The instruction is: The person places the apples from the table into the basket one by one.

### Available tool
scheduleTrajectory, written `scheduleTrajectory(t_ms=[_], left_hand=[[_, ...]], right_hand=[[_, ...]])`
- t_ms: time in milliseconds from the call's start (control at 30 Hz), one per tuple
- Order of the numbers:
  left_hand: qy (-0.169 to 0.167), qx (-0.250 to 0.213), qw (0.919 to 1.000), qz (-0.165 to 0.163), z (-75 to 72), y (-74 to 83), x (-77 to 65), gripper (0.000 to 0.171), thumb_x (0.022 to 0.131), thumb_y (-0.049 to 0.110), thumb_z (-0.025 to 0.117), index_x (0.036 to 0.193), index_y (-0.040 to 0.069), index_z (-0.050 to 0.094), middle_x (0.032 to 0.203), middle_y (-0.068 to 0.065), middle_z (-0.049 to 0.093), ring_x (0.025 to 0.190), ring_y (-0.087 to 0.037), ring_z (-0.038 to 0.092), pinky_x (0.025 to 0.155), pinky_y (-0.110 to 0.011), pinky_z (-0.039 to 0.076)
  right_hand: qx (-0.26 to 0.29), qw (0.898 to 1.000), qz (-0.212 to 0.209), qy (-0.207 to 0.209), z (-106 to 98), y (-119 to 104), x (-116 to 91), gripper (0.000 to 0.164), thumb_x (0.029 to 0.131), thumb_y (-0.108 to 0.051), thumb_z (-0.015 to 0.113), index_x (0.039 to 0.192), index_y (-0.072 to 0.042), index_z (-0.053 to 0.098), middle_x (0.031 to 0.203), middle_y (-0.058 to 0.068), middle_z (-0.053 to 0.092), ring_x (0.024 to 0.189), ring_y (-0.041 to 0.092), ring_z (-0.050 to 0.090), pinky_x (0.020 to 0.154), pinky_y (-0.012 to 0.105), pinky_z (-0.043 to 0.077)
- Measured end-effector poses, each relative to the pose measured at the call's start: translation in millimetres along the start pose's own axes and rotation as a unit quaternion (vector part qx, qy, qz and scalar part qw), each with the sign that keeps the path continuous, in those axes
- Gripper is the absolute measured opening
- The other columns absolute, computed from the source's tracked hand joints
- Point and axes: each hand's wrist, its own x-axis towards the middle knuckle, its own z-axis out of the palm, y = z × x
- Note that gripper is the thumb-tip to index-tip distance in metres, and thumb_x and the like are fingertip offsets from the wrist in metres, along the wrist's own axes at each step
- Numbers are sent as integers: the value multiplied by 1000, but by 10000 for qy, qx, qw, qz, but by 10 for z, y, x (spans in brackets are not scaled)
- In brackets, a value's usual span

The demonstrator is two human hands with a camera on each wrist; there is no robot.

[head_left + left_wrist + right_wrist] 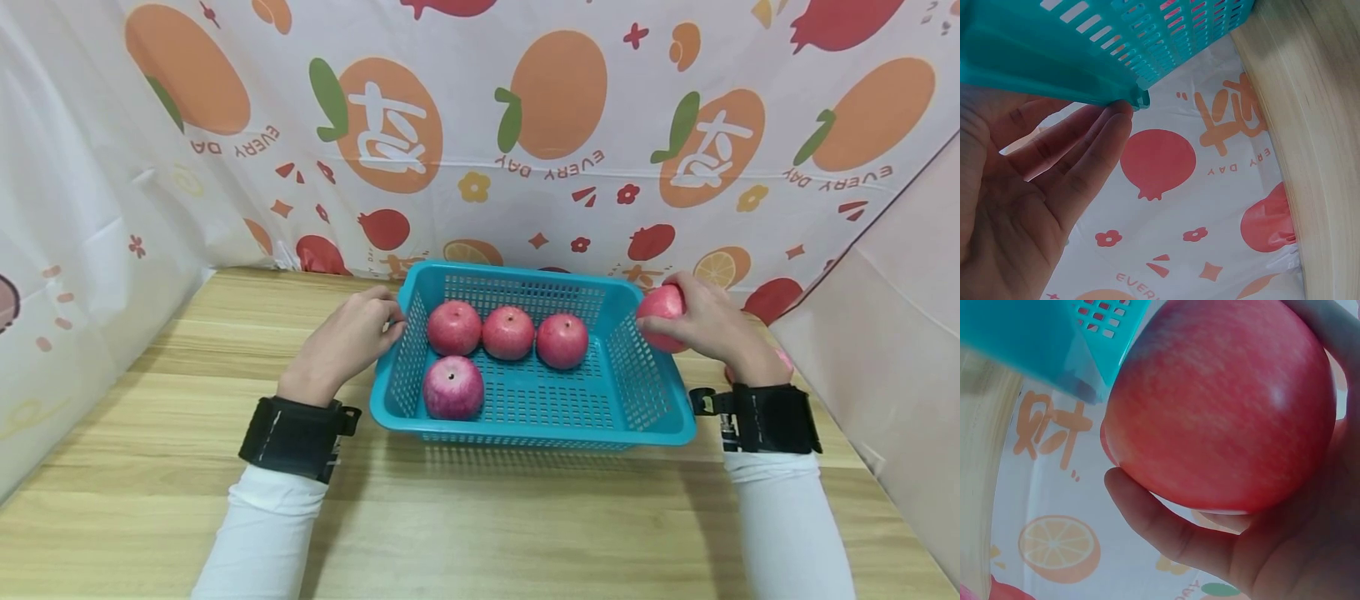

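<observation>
A turquoise plastic basket (525, 429) stands on the table. Inside it, a row of red apples (508, 333) lies along the back, and a darker purplish-red apple (453, 388) sits at the front left. My left hand (348, 337) holds the basket's left rim; the left wrist view shows the fingers (1100, 140) against the rim's underside, the thumb hidden. My right hand (708, 321) grips another red apple (1222, 406), raised at the basket's right rim, with thumb and fingers round its sides.
One more apple (785, 360) lies on the wooden table (525, 533), partly hidden behind my right wrist. A fruit-patterned curtain (480, 175) hangs close behind the basket. A pale wall (900, 333) borders the table's right side.
</observation>
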Motion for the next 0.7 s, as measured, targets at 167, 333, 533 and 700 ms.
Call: scheduleTrajectory(t_ms=[167,333,533,700], left_hand=[[7,-11,10000,21,-2,5,5,11,78,5,67,86,-2,66,86,-13,56,75,-22,54,67,-39,55],[-16,-1,10000,1,-3,7,7,12,78,5,67,87,-2,66,86,-13,56,75,-22,54,67,-39,55],[8,2,10000,6,-6,3,5,11,78,5,67,86,-3,66,86,-13,56,74,-22,54,66,-39,55],[-7,17,10000,8,-5,3,4,12,79,6,67,87,-3,66,86,-13,56,75,-22,54,67,-39,55]], right_hand=[[13,9999,120,-82,-1,-44,8,70,70,-39,73,120,-4,40,106,17,50,92,33,46,64,50,53],[-12,9996,253,-146,1,-77,29,73,70,-42,72,123,-5,40,109,17,50,95,33,45,65,50,53],[77,9995,246,-160,16,-100,40,76,68,-45,73,124,-6,39,111,15,49,96,32,45,66,49,53],[123,9995,241,-191,28,-123,48,75,67,-44,74,123,-7,39,111,14,49,96,31,45,66,49,53]])
